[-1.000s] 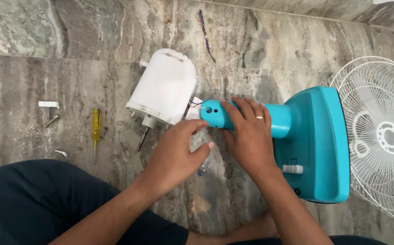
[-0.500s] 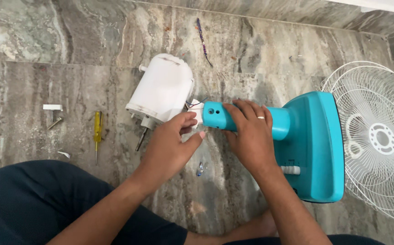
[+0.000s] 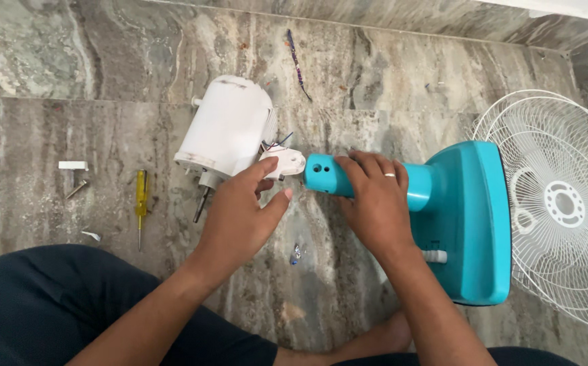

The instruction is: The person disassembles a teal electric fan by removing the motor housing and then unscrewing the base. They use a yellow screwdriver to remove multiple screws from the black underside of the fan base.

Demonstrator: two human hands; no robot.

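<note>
White bracket (image 3: 284,163) now pulled clear of the teal neck (image 3: 348,177), a gap opened between them, motor housing (image 3: 227,129) shifted left with the left hand (image 3: 239,220)

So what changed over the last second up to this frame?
The white motor housing with its white bracket has come away from the teal neck: earlier the bracket sat against the neck's end, now a gap shows and the wires are exposed. The left hand went with it, fingers on the bracket. The right hand still grips the neck; the yellow screwdriver and fan grille lie as before.
</note>
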